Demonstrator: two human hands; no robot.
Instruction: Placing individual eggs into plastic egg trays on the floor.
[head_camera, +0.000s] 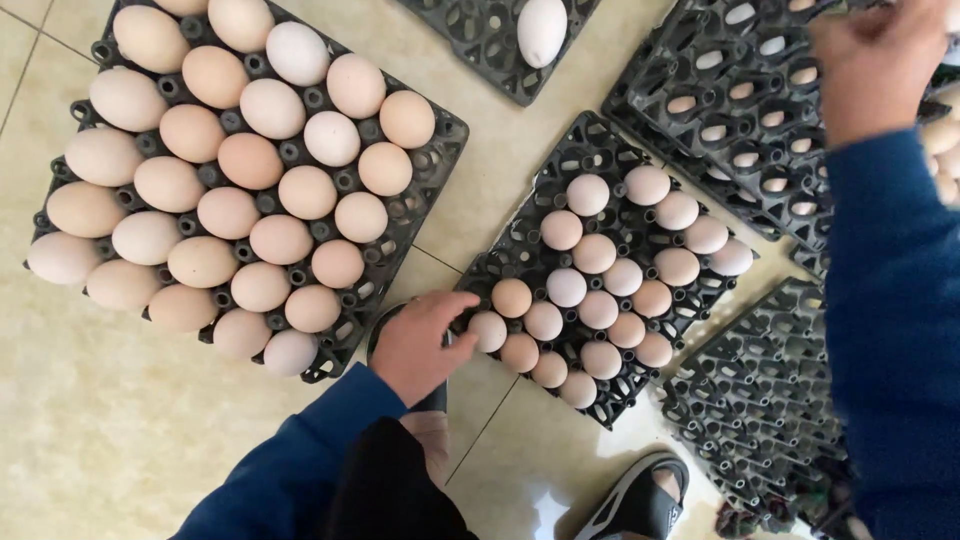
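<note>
My left hand (425, 340) rests at the near-left corner of a black egg tray (600, 135) on the tiled floor. Its fingers and thumb curl around that corner, right beside a tan egg (488, 330). This tray is partly filled with several pale and tan eggs (598, 253). My right hand (875, 60), blurred, reaches up at the top right over a stack of empty black trays (720, 90). Its fingers run past the frame edge, so what it holds is hidden. Both arms wear blue sleeves.
A full tray of larger tan eggs (250, 160) lies at the left. Another black tray with one white egg (541, 30) sits at the top. More empty trays (765, 400) are stacked at the lower right. A black sandal (640, 500) shows at the bottom, and more eggs (945, 150) at the right edge.
</note>
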